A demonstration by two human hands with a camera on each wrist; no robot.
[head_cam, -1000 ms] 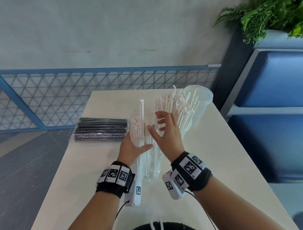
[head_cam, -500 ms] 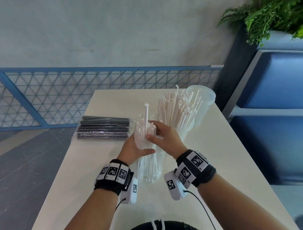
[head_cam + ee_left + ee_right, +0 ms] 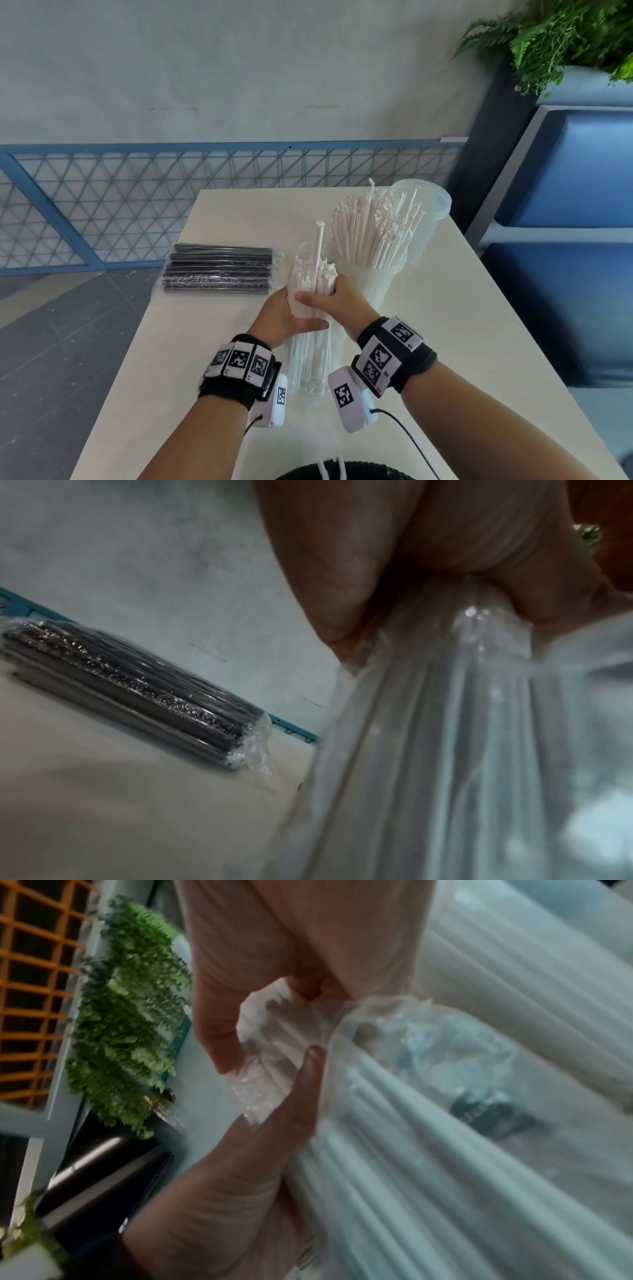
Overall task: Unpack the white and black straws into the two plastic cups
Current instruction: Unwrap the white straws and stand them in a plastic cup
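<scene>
White straws bundle (image 3: pixel 310 294), partly in clear wrap, stands upright at table (image 3: pixel 445 325) centre. Left hand (image 3: pixel 279 317) and right hand (image 3: pixel 342 301) both curl tightly round it. Filled plastic cup (image 3: pixel 373 284) at 1 o'clock; black straws pack (image 3: pixel 219 269) at 10 o'clock.

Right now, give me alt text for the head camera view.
Both hands, left hand and right hand, grip an upright pack of white straws on a table; behind, a plastic cup holds straws, wrapped black straws lie left.
</scene>
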